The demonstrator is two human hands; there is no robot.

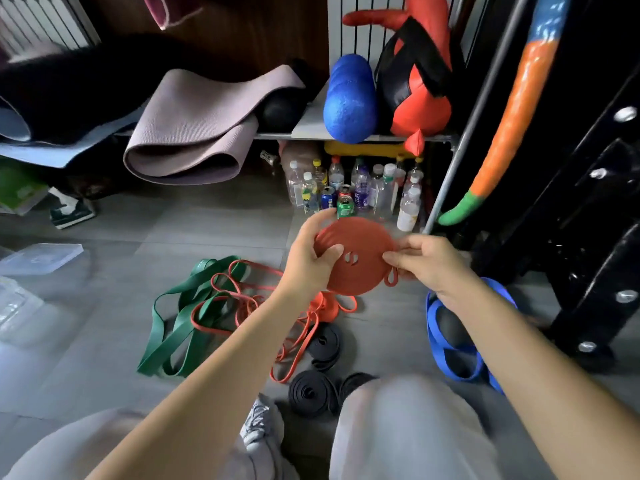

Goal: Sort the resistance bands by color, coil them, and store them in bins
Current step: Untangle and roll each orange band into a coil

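Observation:
A red resistance band wound into a flat coil (360,261) hangs above the floor between both hands. My left hand (313,252) grips its left edge, thumb on the face. My right hand (427,261) pinches the right edge where the loose end loops out. Below lie loose red bands (239,299), green bands (176,327), coiled black bands (313,393) and a blue band (450,362) by my right forearm.
Clear plastic bins and a lid (41,259) sit on the floor at left. A low shelf holds rolled mats (194,133) and a blue foam roller (349,98); bottles and cans (356,192) stand beneath. A black rack (595,237) fills the right side.

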